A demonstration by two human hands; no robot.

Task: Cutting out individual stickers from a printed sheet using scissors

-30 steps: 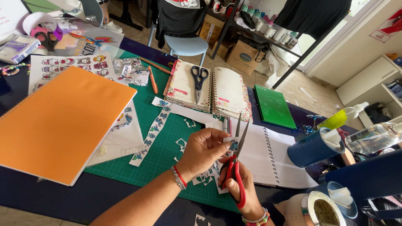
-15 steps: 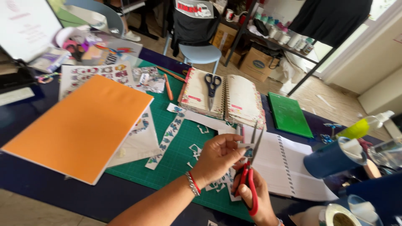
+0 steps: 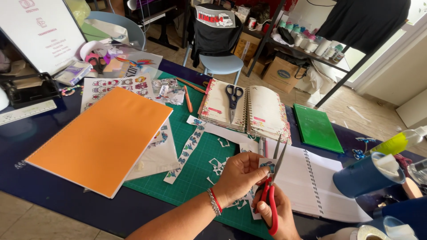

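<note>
Right hand (image 3: 275, 212) grips red-handled scissors (image 3: 271, 191), blades parted around a small sticker cutout (image 3: 267, 165) pinched by left hand (image 3: 240, 175) fingertips just above the green cutting mat (image 3: 195, 169); best to turn paper, not blades, black scissors (image 3: 232, 98) beyond.

This is a home craft room or small hobby workshop. The dark blue bench (image 3: 53, 195) carries a green cutting mat (image 3: 200, 164), printed sticker sheets (image 3: 115, 84), paper offcuts (image 3: 220, 166), an orange pad (image 3: 102, 135) and open spiral notebooks (image 3: 249, 109). Beyond its far edge stand a chair (image 3: 220, 62), cardboard boxes (image 3: 284, 71) and a metal shelf of small bottles (image 3: 311, 42).
</note>
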